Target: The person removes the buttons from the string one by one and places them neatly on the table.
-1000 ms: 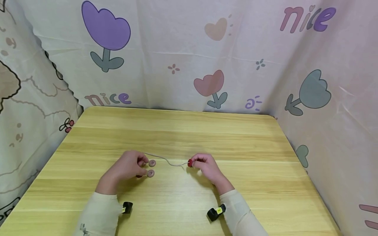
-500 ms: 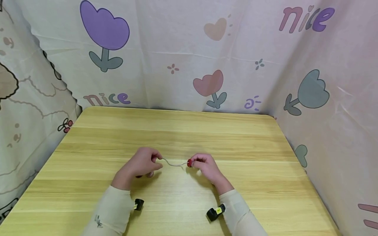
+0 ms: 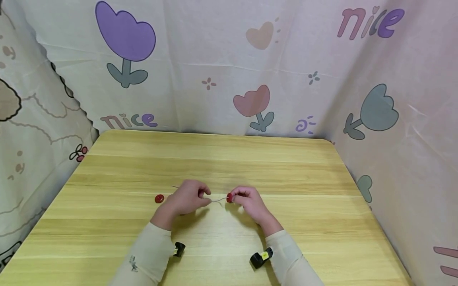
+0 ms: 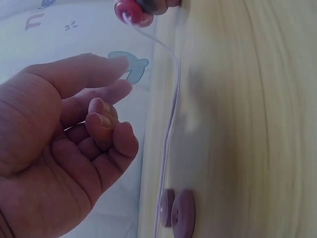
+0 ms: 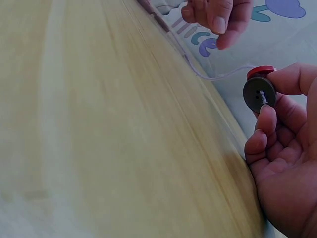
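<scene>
My right hand pinches a red button and a black button between thumb and fingertip. They are stacked face to face, and a pale string passes through them. The string trails left across the table. My left hand hovers over it just to the left. In the left wrist view, its fingers are loosely bent with a gap to the thumb, holding nothing, and the string runs apart from them. Two pinkish-brown buttons appear below in that view; the left hand hides them from the head camera.
Another red button lies on the wooden table left of my left hand. Black wrist cameras are strapped at both sleeves. A printed curtain hangs behind the table and along its sides.
My left hand has moved right along the string, from beside the brown buttons toward my right hand, uncovering the loose red button. The right hand keeps its pinch in the same place.
</scene>
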`<act>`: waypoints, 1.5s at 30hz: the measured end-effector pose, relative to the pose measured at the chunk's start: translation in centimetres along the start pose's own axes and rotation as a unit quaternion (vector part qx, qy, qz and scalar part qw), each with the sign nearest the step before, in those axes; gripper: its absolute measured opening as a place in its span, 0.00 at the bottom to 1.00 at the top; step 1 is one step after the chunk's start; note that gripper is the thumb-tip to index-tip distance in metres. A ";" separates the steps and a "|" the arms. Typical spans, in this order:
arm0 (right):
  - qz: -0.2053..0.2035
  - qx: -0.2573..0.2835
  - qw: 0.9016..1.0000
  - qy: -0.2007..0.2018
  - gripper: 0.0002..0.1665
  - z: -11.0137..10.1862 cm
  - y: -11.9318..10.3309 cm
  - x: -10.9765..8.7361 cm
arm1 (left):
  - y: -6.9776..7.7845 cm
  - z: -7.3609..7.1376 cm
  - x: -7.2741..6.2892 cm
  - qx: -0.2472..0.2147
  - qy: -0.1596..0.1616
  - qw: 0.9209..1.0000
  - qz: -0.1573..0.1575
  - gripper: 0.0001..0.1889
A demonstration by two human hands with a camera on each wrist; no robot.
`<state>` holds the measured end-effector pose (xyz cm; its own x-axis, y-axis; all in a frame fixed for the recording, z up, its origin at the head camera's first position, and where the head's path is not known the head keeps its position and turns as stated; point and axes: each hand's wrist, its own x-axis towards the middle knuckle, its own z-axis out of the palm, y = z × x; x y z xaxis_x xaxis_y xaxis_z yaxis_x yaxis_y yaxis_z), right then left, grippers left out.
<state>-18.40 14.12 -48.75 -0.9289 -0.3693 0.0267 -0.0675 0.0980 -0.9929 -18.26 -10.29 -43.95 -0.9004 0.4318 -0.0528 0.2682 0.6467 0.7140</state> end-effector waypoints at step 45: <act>-0.012 0.002 1.000 -0.022 0.09 0.1 -3.0 -0.8 | 1.5 3.5 2.0 -0.050 0.011 0.997 0.049 0.07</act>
<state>-17.44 13.98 -45.84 -0.9100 -0.4121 0.0463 -0.0886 0.0841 -0.9925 -18.47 -6.20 -45.40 -0.8790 0.4755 0.0353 0.3209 0.5352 0.7814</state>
